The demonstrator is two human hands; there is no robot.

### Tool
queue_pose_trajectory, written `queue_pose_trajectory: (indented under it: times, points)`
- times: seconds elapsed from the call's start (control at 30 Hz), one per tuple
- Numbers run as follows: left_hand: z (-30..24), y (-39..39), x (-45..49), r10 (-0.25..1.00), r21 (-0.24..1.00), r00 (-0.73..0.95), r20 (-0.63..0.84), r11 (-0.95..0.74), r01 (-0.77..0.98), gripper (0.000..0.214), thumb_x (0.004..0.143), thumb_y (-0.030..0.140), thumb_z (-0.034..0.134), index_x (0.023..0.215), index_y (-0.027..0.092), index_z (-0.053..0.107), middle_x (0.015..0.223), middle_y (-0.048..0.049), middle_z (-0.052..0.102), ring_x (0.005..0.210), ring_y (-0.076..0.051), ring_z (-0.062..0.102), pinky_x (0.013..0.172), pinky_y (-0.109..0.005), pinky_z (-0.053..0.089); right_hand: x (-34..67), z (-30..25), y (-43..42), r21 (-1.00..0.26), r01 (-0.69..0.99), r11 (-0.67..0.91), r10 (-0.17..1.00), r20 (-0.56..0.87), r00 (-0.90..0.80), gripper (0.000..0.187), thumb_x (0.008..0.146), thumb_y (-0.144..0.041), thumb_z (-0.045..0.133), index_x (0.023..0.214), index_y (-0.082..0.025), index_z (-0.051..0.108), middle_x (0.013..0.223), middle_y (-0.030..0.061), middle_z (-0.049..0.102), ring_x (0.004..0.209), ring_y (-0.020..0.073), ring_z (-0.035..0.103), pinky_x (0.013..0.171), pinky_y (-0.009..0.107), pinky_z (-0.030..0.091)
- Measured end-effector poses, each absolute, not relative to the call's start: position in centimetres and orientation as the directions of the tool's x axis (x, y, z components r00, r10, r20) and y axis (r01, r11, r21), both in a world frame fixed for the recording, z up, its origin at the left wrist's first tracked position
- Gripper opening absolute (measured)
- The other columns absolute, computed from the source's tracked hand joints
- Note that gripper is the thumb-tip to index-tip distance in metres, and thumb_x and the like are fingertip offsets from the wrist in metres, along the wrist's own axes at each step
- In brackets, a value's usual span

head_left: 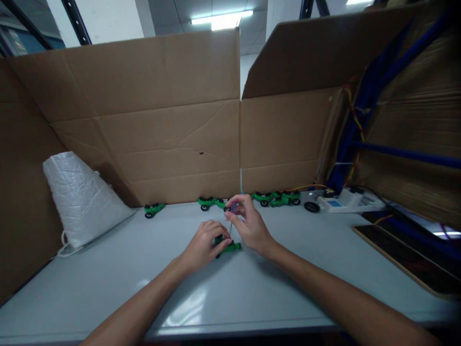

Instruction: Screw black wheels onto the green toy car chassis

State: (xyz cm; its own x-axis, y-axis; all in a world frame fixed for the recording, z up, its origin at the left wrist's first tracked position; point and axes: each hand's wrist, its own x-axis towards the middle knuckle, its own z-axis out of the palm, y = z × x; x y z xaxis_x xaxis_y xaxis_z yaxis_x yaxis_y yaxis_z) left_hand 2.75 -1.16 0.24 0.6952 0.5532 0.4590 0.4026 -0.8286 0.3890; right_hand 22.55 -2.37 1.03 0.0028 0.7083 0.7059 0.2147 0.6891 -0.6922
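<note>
In the middle of the white table, my left hand (207,244) is closed around a small green toy car (229,248) with dark wheels, and its fingers hide part of the toy. My right hand (251,225) pinches the purplish handle of a screwdriver (234,207). The thin shaft points down toward the toy car; whether its tip touches the car I cannot tell. Just behind my hands, more green toy parts (211,202) with black wheels stand near the cardboard wall.
Several green toy vehicles (275,198) line the back right, and another green piece (154,209) lies back left. A silvery white bag (84,202) leans at left. On the right are a black ring (311,207), a white power strip (349,202) and a dark flat panel (403,259). Cardboard (173,144) walls the back.
</note>
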Motion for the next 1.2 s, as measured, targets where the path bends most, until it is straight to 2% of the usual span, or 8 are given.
queue_pose_trajectory:
  times: [0.13,0.3,0.53,0.7,0.83,1.03,1.13,1.2]
  points:
    - [0.6,-1.0,2.7,0.545,0.379,0.701,0.460,-0.834,0.401,0.016,0.103,0.035,0.064,0.098,0.021,0.070,0.101,-0.0050,0.074,0.101,-0.022,0.062,0.098,-0.037,0.042,23.0,1.5,-2.4,-0.611,0.405,0.680,0.647,0.760,0.059,0.016,0.102,-0.036,0.060,0.112,-0.025,0.057,0.101,0.0047,0.063,0.094,0.0211,0.063,0.089,0.036,0.054]
    - [1.0,-0.9,2.7,0.541,0.387,0.693,0.476,-0.837,0.388,0.014,0.100,0.034,0.068,0.094,0.022,0.072,0.098,-0.0035,0.075,0.100,-0.022,0.063,0.097,-0.037,0.042,23.2,2.0,-2.8,-0.576,0.432,0.694,0.627,0.778,0.029,0.017,0.103,-0.039,0.061,0.112,-0.025,0.060,0.097,0.0037,0.064,0.087,0.0202,0.063,0.085,0.033,0.052]
    - [0.8,-1.1,3.0,0.562,0.472,0.691,0.454,-0.810,0.348,0.021,0.100,0.038,0.067,0.090,0.021,0.073,0.093,-0.0050,0.073,0.095,-0.021,0.063,0.092,-0.035,0.047,23.5,2.9,-3.7,-0.500,0.489,0.715,0.626,0.769,-0.130,0.032,0.113,-0.030,0.029,0.122,-0.024,0.060,0.094,0.0051,0.068,0.085,0.0195,0.065,0.085,0.032,0.049]
    - [1.1,-1.6,3.5,0.552,0.505,0.704,0.447,-0.805,0.312,0.022,0.101,0.038,0.066,0.092,0.020,0.072,0.095,-0.0064,0.073,0.096,-0.022,0.063,0.091,-0.035,0.050,24.3,4.4,-3.6,-0.225,0.748,0.624,0.612,0.736,-0.289,0.034,0.112,-0.045,0.042,0.097,-0.021,0.061,0.084,0.0060,0.072,0.079,0.0214,0.065,0.081,0.033,0.042]
    - [1.2,-1.8,3.7,0.541,0.516,0.718,0.437,-0.805,0.293,0.020,0.101,0.037,0.065,0.093,0.020,0.071,0.096,-0.0066,0.072,0.097,-0.022,0.063,0.091,-0.035,0.050,24.7,7.6,-3.7,-0.024,0.842,0.538,0.698,0.572,-0.430,0.029,0.111,-0.038,0.047,0.093,-0.021,0.062,0.075,0.0066,0.073,0.068,0.0220,0.065,0.068,0.032,0.035]
    - [0.6,-1.4,3.3,0.573,0.534,0.685,0.449,-0.787,0.309,0.022,0.099,0.039,0.068,0.090,0.020,0.074,0.094,-0.0050,0.072,0.096,-0.021,0.063,0.090,-0.033,0.049,24.3,11.7,-4.0,-0.073,0.724,0.686,0.693,0.369,-0.620,0.003,0.098,-0.023,0.060,0.101,-0.022,0.062,0.076,0.0021,0.073,0.058,0.0190,0.061,0.058,0.030,0.030]
    - [0.3,-1.2,3.0,0.575,0.536,0.677,0.460,-0.787,0.304,0.021,0.099,0.039,0.069,0.091,0.020,0.074,0.096,-0.0052,0.072,0.097,-0.021,0.064,0.092,-0.033,0.049,23.9,12.0,-3.7,-0.064,0.741,0.669,0.712,0.341,-0.613,0.018,0.101,-0.030,0.062,0.084,-0.023,0.060,0.069,0.0023,0.069,0.056,0.0194,0.060,0.058,0.031,0.029]
    - [0.3,-1.2,2.9,0.573,0.532,0.687,0.447,-0.788,0.310,0.021,0.099,0.039,0.069,0.091,0.020,0.074,0.096,-0.0055,0.073,0.098,-0.021,0.064,0.092,-0.033,0.049,23.8,12.0,-3.4,-0.038,0.723,0.690,0.694,0.319,-0.645,0.014,0.100,-0.027,0.062,0.087,-0.024,0.060,0.077,0.0036,0.072,0.061,0.0201,0.063,0.058,0.030,0.030]
